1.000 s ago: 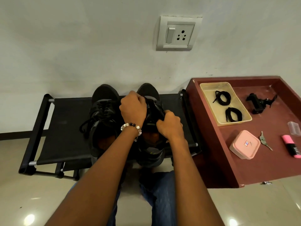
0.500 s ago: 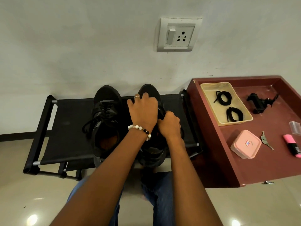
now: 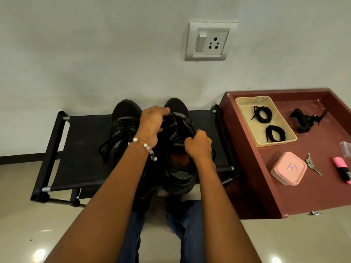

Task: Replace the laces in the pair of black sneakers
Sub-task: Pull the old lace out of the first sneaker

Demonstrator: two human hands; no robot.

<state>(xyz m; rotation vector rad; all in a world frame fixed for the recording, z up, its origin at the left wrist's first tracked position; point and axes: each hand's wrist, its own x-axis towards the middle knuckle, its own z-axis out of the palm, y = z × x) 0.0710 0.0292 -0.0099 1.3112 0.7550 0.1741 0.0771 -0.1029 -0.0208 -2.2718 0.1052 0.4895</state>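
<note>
Two black sneakers stand side by side on a black fabric rack (image 3: pixel 81 149), toes to the wall. The left sneaker (image 3: pixel 121 126) keeps its lace, loose ends hanging to the left. My left hand (image 3: pixel 152 124), with a bead bracelet on the wrist, pinches the lace over the upper eyelets of the right sneaker (image 3: pixel 180 168). My right hand (image 3: pixel 199 147) grips the lace at that shoe's right collar. Two coiled black laces (image 3: pixel 263 113) (image 3: pixel 275 133) lie in a clear yellowish tray (image 3: pixel 245 111) on the right.
A dark red table (image 3: pixel 266 196) with a raised rim holds the tray, a black clamp (image 3: pixel 303 120), a pink lidded box (image 3: pixel 288 168), a key (image 3: pixel 311 164) and a pink highlighter (image 3: pixel 343 169). A wall socket (image 3: pixel 210 41) is above. My knees in jeans (image 3: pixel 190 224) are below the rack.
My left hand has slid forward over the right sneaker's tongue toward its toe and now pinches the lace. My right hand has stayed at the shoe's right collar.
</note>
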